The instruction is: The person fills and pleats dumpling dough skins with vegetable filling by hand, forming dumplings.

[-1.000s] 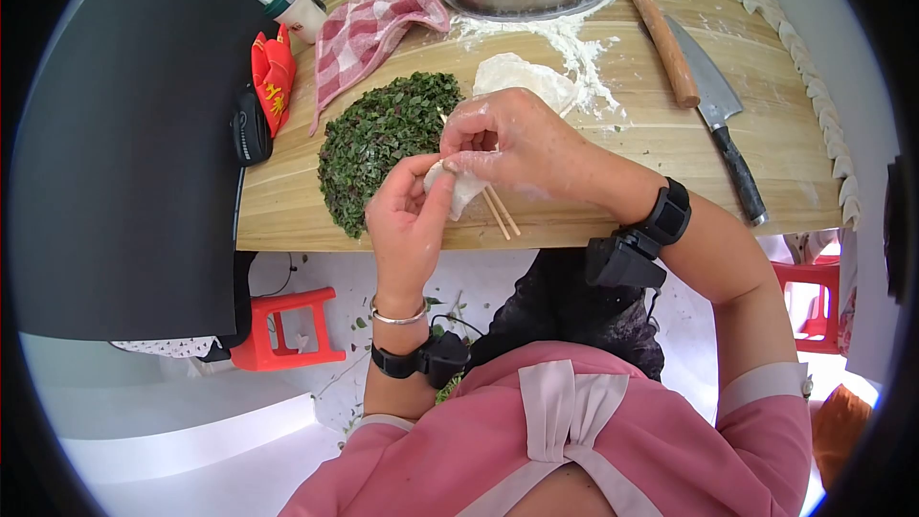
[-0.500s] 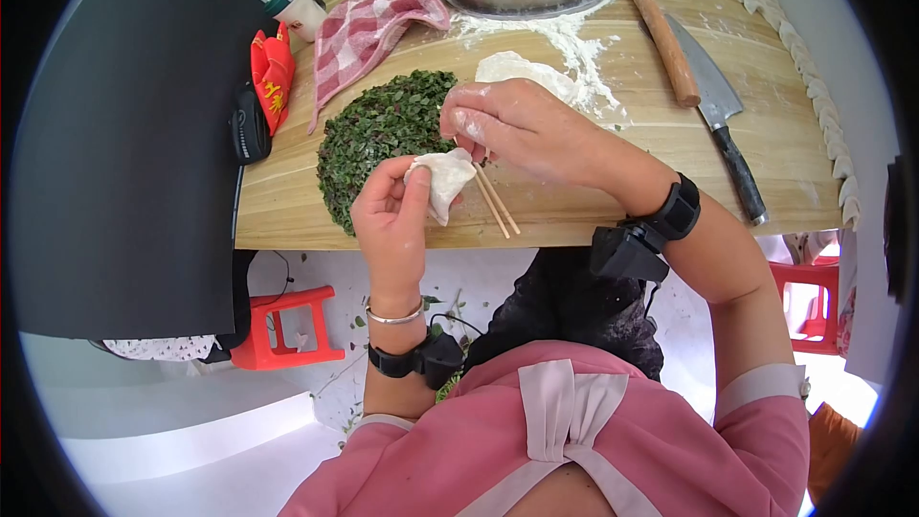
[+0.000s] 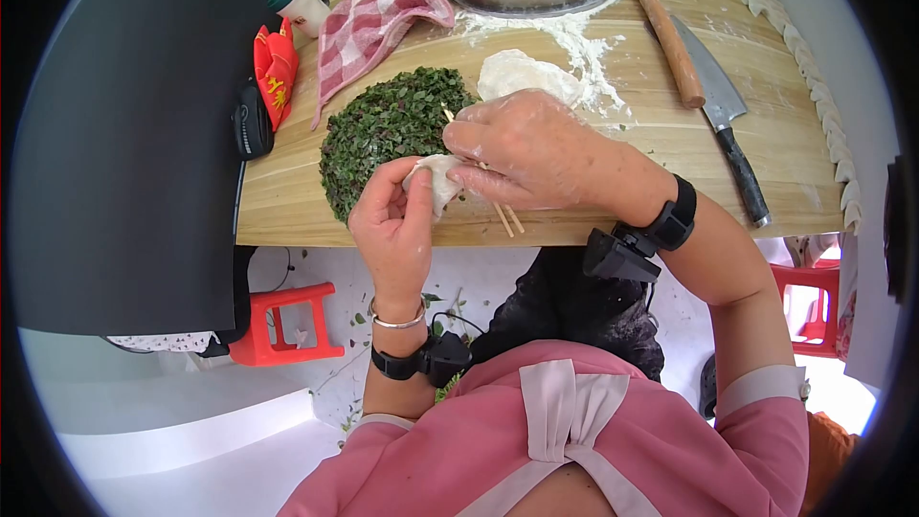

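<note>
Centrally, above the near edge of a wooden table point(image 3: 297, 201), a left hand point(image 3: 394, 235) pinches a small piece of dough point(image 3: 442, 182) between thumb and fingers, apparently to steady it. The right hand point(image 3: 536, 153) curls at the dough's other side, thumb at its edge; whether it grips, I cannot tell. Chopped greens point(image 3: 388, 129) and chopsticks point(image 3: 510, 220) lie close by, probably for easy reach. The knife point(image 3: 713, 77) sits farther right, likely safely aside.

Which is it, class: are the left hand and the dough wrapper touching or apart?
Touching. In the head view, the left hand pinches the dough wrapper, its thumb lying across it.
</note>
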Motion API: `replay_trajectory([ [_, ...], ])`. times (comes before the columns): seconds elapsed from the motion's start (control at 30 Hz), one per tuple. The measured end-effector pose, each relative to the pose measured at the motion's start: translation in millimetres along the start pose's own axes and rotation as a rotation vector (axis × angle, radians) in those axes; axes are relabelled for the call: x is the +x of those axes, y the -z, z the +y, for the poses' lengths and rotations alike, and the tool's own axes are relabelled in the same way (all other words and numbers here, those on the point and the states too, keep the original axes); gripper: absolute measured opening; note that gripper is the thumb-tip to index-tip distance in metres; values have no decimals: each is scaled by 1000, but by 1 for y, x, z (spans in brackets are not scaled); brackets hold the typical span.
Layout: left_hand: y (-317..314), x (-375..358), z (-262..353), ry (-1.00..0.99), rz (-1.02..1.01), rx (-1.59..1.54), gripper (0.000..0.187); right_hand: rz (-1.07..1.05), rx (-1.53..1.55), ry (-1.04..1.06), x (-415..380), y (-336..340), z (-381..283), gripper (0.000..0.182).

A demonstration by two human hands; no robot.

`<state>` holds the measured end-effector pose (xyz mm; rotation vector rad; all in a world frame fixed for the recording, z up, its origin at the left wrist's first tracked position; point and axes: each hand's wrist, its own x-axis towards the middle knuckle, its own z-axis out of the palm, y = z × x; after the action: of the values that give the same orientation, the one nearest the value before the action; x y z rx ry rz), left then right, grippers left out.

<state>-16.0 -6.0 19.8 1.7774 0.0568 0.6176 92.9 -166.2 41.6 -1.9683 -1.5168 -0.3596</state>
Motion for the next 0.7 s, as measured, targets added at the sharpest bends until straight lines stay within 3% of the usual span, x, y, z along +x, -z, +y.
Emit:
replay_trajectory([
  [0.23,-1,-1,1,-36,15,69,10,78,-83,63,-1,-11,2,16],
  [0.37,-3,-2,4,33,1,3,17,98,34,118,2,-10,0,11],
  [0.43,-10,-1,17,74,-5,-196,24,96,54,131,2,-10,0,11],
  [0.57,0,1,11,177,-107,-283,29,138,203,98,2,-11,-1,12],
  [0.63,1,3,7,283,-146,-573,30,146,235,90,2,-11,0,12],
  [0.7,4,4,0,332,-183,-648,30,118,221,103,2,-12,2,12],
])
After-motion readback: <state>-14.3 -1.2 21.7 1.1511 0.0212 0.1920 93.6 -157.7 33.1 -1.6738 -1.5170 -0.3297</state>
